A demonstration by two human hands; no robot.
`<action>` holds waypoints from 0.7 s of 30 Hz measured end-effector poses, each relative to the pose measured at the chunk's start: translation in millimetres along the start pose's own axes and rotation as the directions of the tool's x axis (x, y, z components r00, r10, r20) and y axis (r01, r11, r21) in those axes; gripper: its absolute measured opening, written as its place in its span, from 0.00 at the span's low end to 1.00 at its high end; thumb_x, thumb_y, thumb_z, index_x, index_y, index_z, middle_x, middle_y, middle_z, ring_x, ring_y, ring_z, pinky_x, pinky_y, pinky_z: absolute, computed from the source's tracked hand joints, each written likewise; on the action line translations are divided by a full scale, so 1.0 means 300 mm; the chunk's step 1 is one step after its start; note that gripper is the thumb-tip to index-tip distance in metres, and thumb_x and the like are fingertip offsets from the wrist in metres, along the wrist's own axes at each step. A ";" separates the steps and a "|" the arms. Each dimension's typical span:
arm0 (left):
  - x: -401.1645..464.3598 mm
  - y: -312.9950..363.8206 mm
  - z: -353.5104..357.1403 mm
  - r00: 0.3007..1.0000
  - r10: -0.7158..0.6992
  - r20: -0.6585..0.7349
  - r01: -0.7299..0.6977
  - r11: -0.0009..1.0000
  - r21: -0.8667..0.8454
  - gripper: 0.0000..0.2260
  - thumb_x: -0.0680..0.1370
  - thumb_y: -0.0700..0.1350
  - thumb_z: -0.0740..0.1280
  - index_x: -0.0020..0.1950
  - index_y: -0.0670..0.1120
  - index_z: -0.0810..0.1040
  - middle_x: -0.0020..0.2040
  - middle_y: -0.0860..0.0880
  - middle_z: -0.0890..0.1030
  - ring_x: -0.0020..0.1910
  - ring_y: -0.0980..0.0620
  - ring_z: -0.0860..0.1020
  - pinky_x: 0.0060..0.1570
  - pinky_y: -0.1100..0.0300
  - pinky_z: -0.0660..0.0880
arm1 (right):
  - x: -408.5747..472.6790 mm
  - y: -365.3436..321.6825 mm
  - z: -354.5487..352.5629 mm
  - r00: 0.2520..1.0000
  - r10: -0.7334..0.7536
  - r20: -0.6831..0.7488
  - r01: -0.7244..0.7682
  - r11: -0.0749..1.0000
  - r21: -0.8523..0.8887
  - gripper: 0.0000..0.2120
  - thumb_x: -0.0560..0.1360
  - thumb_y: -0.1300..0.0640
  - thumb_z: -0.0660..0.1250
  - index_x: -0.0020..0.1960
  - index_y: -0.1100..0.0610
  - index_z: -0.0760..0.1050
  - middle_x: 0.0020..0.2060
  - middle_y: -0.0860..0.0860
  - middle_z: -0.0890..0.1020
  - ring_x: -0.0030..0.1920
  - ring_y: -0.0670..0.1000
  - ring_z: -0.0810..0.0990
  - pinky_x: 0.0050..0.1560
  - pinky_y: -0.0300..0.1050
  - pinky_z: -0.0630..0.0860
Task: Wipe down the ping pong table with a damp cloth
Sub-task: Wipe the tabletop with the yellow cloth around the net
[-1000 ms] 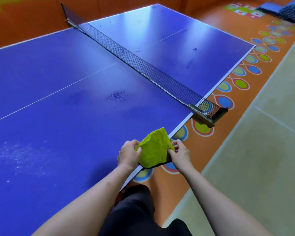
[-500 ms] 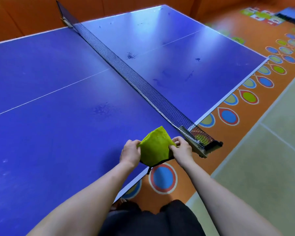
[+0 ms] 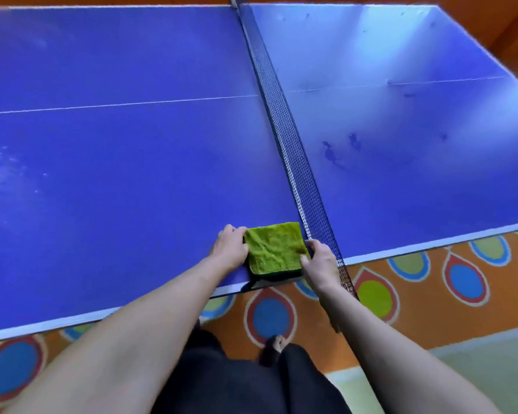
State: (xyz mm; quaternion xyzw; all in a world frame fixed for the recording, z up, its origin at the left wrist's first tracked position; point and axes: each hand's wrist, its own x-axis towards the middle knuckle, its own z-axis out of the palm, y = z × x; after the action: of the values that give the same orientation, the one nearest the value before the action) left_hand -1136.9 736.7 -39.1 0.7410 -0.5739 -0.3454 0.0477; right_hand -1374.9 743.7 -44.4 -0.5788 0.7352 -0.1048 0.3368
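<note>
A folded green cloth point(image 3: 272, 249) lies flat on the blue ping pong table point(image 3: 126, 162), at the near edge just left of the net point(image 3: 287, 135). My left hand point(image 3: 229, 245) grips the cloth's left edge. My right hand point(image 3: 320, 262) pinches its right edge, close against the net. Dark smudges point(image 3: 332, 155) mark the right half of the table, and pale speckles point(image 3: 3, 171) show on the far left.
The net crosses the table from the far edge to the near edge and overhangs it by my right wrist. Orange floor with coloured teardrop shapes point(image 3: 464, 279) runs along the near edge. My dark trousers and a foot point(image 3: 277, 345) are below.
I have stepped right, squarely facing the net. The cloth, earlier held up off the table edge between both hands, now lies flat on the surface beside the net.
</note>
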 end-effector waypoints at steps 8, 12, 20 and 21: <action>-0.108 0.011 0.130 0.993 -0.076 0.093 0.068 0.994 0.091 0.23 0.78 0.41 0.55 0.71 0.55 0.70 0.69 0.51 0.72 0.68 0.44 0.69 0.62 0.44 0.73 | 0.073 -0.006 0.086 0.924 -0.297 0.241 0.333 0.934 -0.127 0.22 0.80 0.61 0.66 0.74 0.56 0.74 0.71 0.56 0.75 0.73 0.58 0.71 0.73 0.50 0.67; -0.090 0.004 0.139 0.993 -0.092 0.077 0.082 0.990 0.114 0.23 0.75 0.37 0.54 0.67 0.53 0.73 0.68 0.52 0.74 0.66 0.43 0.68 0.58 0.43 0.74 | 0.140 0.003 0.147 0.864 -0.384 0.325 0.468 0.850 -0.243 0.27 0.82 0.59 0.64 0.81 0.54 0.67 0.82 0.57 0.63 0.83 0.60 0.58 0.82 0.54 0.56; -0.072 0.024 0.261 0.993 -0.102 0.066 0.091 0.984 0.150 0.26 0.78 0.39 0.57 0.76 0.52 0.65 0.78 0.54 0.62 0.77 0.42 0.56 0.72 0.45 0.62 | 0.179 0.110 0.199 0.809 -0.360 0.466 0.544 0.758 -0.360 0.29 0.87 0.40 0.47 0.85 0.38 0.41 0.84 0.48 0.34 0.83 0.53 0.32 0.81 0.53 0.34; -0.078 0.029 0.272 0.993 -0.102 0.056 0.093 0.984 0.154 0.27 0.78 0.40 0.58 0.78 0.51 0.63 0.79 0.53 0.60 0.77 0.42 0.56 0.73 0.45 0.61 | 0.177 0.122 0.192 0.803 -0.365 0.472 0.554 0.750 -0.363 0.29 0.87 0.39 0.46 0.85 0.38 0.40 0.84 0.47 0.34 0.83 0.52 0.31 0.81 0.52 0.34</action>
State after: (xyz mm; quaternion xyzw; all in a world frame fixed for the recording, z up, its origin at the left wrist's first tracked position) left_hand -1192.6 781.0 -86.2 0.7584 -0.5626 -0.3263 -0.0437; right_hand -1373.6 719.4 -127.4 -0.8185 0.4908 0.1126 0.2767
